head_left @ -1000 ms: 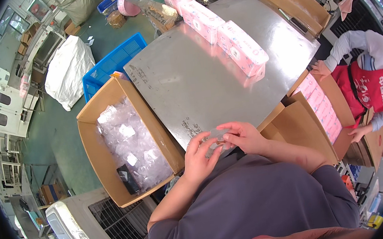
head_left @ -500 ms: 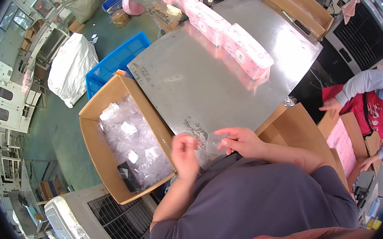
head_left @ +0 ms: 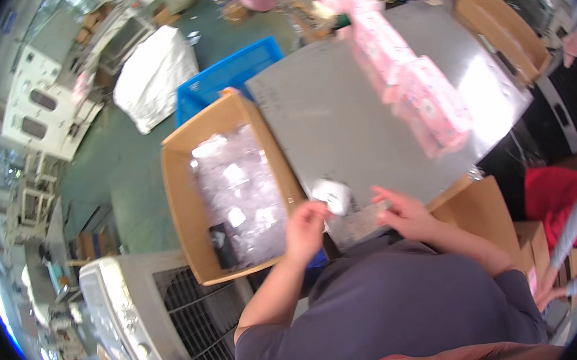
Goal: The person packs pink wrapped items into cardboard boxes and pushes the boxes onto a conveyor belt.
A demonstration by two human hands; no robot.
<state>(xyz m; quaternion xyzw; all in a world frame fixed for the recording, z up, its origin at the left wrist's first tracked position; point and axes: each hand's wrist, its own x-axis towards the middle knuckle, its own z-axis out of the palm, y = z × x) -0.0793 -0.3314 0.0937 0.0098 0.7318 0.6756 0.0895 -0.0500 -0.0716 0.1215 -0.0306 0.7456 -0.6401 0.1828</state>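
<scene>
Two hands meet at the near edge of the counter [head_left: 361,130], and between them we see one small white piece [head_left: 333,195], rounded and soft-looking, blurred too much to name further. Our left hand [head_left: 305,229] has its fingers [head_left: 318,209] pinched narrow on the piece's left side, so the piece lies just up and to the right of that hand. Our right hand [head_left: 405,215] lies flatter, fingers spread on a clear crinkled bag [head_left: 359,220] lying on the counter, just right of the piece; whether it touches the piece we cannot tell. The left hand is nearer.

The counter is dull grey sheet metal. To its left, an open cardboard box [head_left: 186,212] holds many glossy clear bags. Pink packs [head_left: 412,89] stand in a row across the far side of the counter.
</scene>
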